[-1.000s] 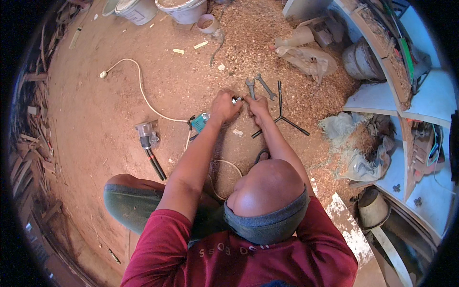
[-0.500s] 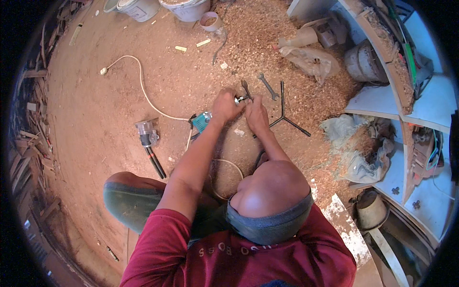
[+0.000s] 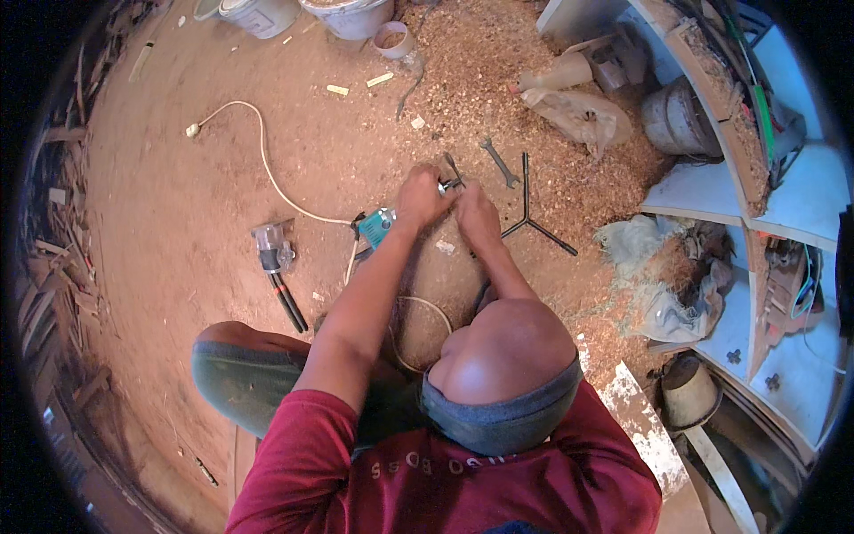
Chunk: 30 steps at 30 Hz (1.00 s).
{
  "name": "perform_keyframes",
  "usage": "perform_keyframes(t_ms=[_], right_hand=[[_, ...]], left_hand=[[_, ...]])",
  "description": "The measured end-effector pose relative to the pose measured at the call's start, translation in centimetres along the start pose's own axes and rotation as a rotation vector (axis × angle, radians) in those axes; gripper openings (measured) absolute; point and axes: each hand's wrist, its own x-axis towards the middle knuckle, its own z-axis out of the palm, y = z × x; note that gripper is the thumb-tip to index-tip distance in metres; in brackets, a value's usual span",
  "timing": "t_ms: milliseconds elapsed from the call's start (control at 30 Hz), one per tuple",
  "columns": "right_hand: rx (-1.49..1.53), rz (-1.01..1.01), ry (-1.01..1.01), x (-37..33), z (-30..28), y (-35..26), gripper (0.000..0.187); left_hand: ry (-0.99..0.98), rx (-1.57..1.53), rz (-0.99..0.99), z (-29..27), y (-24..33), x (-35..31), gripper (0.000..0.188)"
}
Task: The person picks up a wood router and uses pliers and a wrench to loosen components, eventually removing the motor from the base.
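My left hand (image 3: 423,196) is closed round the front of a teal power tool (image 3: 378,226), whose body shows behind the wrist. Its bright metal tip (image 3: 447,187) sticks out past my fingers. My right hand (image 3: 477,214) is closed on a dark wrench (image 3: 452,165) at that tip; the far end of the wrench points away from me, and its grip is hidden by my fingers. Just right of my hands, a double-ended spanner (image 3: 500,164) and a black Y-shaped wrench (image 3: 527,219) lie on the ground.
A white cable (image 3: 271,176) runs from the power tool to a plug. On the left lie a clear plastic tool base (image 3: 272,247) and two black handles (image 3: 289,304). Buckets (image 3: 351,18) stand at the back. Wood shavings (image 3: 498,80), sacks (image 3: 640,258) and shelves (image 3: 694,189) fill the right.
The wrench has turned a little, its far end swinging left. My right hand has moved slightly left and nearer to me; my left hand stays almost still on the power tool.
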Motion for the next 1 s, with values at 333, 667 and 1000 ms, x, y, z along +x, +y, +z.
perform_keyframes(t_ms=[333, 667, 1000], right_hand=[[-0.012, 0.071, 0.048, 0.5, -0.4, 1.0, 0.020], [0.269, 0.274, 0.134, 2.7, 0.6, 2.2, 0.030], [1.075, 0.639, 0.171, 3.5, 5.6, 1.7, 0.027]], left_hand=[[-0.017, 0.004, -0.024, 0.3, 0.1, 0.3, 0.039], [0.019, 0.011, 0.037, 1.4, -0.2, 0.5, 0.035], [0.038, 0.026, 0.067, 0.7, -0.4, 0.2, 0.032]])
